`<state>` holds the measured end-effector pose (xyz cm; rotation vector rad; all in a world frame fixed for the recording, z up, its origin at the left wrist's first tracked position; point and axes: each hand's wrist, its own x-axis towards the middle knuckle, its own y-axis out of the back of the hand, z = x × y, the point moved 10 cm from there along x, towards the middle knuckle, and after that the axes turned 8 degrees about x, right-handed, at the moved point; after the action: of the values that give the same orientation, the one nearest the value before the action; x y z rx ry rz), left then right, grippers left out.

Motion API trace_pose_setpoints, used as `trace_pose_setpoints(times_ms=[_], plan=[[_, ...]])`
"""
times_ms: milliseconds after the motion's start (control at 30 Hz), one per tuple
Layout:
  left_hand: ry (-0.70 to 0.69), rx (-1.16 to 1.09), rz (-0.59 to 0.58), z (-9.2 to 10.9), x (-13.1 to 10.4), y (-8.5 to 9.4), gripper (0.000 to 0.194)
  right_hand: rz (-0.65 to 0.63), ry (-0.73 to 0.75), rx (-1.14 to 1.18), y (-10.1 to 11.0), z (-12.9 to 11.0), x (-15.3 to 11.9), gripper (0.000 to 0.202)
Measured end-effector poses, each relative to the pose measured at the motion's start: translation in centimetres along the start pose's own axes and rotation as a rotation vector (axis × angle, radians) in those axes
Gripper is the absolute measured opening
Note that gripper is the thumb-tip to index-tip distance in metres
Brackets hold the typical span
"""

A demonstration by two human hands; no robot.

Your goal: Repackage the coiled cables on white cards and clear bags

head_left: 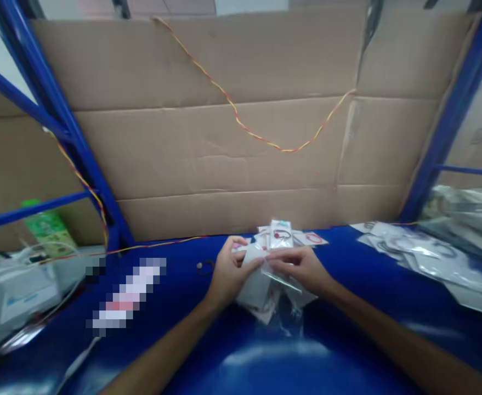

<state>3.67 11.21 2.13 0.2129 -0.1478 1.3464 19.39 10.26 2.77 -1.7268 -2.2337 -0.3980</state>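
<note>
Your left fingers (252, 266) are pinching a white card (254, 288), right fingers (284, 255) bunched at its edge, can't tell if gripping; packets (281, 235) piled just beyond.

Deep blue all over the desk (339, 351) — and on it, plain white for the card (255, 282)! Red touches on the white packets (281, 236) by the far edge, more white on the pile (430, 258) along the right edge. Behind, brown cardboard (232, 170), a cord (289, 151) twisted yellow and red, blue posts (450, 123) — and bright green on the pack (51, 225) past the left edge.
</note>
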Motion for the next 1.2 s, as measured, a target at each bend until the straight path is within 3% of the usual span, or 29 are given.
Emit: trace_pose_setpoints(times_ms=[233, 367, 500, 767, 1033, 1200], plan=[[-0.145, 0.169, -0.047, 1.4, -0.7, -0.8, 0.043, -0.016, -0.043, -0.001, -0.3, 0.4, -0.2, 0.028], [-0.162, 0.233, -0.061, 1.3, -0.9, -1.0, 0.037, -0.001, -0.052, -0.037, -0.1, 0.3, -0.2, 0.030], [-0.214, 0.226, -0.026, 2.0, -1.1, -0.8, 0.035, 0.111, -0.014, -0.066, 0.8, -0.1, -0.2, 0.029], [-0.374, 0.547, 0.124, 4.7, -2.1, -0.4, 0.026, 0.186, 0.077, -0.072, 1.5, -2.0, -0.5, 0.026], [-0.350, 0.538, 0.078, 4.2, -1.7, -0.8, 0.018, 0.230, -0.049, 0.038, 2.2, -0.2, -0.3, 0.033], [-0.333, 0.537, 0.096, 4.1, -1.8, -0.7, 0.014, 0.171, -0.017, 0.004, 1.8, -0.4, -0.2, 0.030]])
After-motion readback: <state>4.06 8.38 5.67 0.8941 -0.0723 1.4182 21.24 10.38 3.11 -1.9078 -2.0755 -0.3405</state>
